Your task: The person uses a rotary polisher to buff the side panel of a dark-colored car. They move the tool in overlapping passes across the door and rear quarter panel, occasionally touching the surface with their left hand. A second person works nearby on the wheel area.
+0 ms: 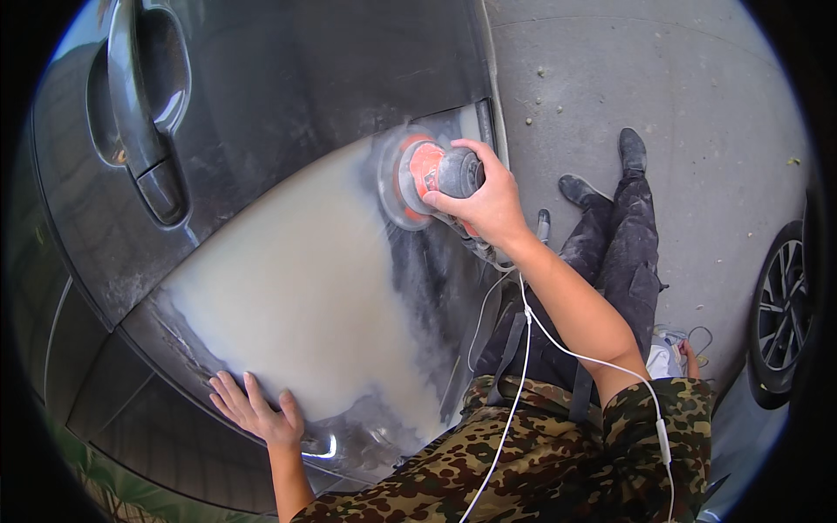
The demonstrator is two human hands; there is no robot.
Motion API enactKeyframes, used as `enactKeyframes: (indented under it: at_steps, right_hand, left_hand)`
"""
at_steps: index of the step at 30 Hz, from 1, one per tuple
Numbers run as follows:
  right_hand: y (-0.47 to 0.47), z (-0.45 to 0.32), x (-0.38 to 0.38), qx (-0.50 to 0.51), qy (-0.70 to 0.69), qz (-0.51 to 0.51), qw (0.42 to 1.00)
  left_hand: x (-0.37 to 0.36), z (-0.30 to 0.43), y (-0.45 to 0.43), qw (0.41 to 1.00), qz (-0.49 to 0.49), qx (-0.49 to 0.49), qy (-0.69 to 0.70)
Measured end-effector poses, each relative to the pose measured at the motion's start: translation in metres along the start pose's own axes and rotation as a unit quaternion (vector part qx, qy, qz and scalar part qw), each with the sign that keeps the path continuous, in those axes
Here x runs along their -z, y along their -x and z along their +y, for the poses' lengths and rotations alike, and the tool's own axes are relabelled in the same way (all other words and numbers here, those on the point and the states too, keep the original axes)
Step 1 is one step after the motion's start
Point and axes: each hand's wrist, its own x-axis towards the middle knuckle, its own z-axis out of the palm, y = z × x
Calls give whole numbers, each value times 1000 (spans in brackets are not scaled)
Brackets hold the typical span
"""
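Note:
My right hand (487,196) grips the dusty orange and black head of an orbital sander (428,176). The sander's round pad lies against a dark car body panel (431,261), at the upper right edge of a wide pale patch of body filler (301,281). My left hand (258,408) holds nothing and rests flat, fingers spread, on the lower left rim of the patch. Whitish dust smears the dark paint around the filler. A cable or hose runs back from the sander towards my waist, partly hidden by my right forearm.
A dark car door with its handle (150,124) adjoins the panel. White earphone wires (526,353) hang over my camouflage shirt. Grey concrete (693,131) lies under my shoes. Another car's wheel (781,314) stands at right. Part of another person's hand (688,356) shows near my right sleeve.

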Motion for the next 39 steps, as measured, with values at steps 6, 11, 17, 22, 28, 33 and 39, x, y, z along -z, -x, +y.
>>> enactKeyframes:
  at_steps: [6,11,17,22,28,33,39]
  right_hand:
    - [15,-16,-14,132,3,-7,991]
    - [5,-9,-10,46,4,-5,999]
    - [1,-6,-4,24,27,7,999]
    - [16,-21,-17,84,-15,-9,996]
    - [-6,0,3,-40,36,12,998]
    - [8,-1,3,24,25,7,999]
    - [27,-38,-18,116,-12,-25,993]
  left_hand:
    - [-1,0,1,1000,0,3,2]
    - [-1,-1,1,1000,1,1,9]
    - [-1,1,-3,1000,6,-1,3]
    - [0,1,-3,1000,5,-7,0]
    - [2,2,-5,1000,0,-5,-5]
    - [0,3,-6,1000,4,-9,-12]
    - [-1,2,-4,1000,4,-6,-10]
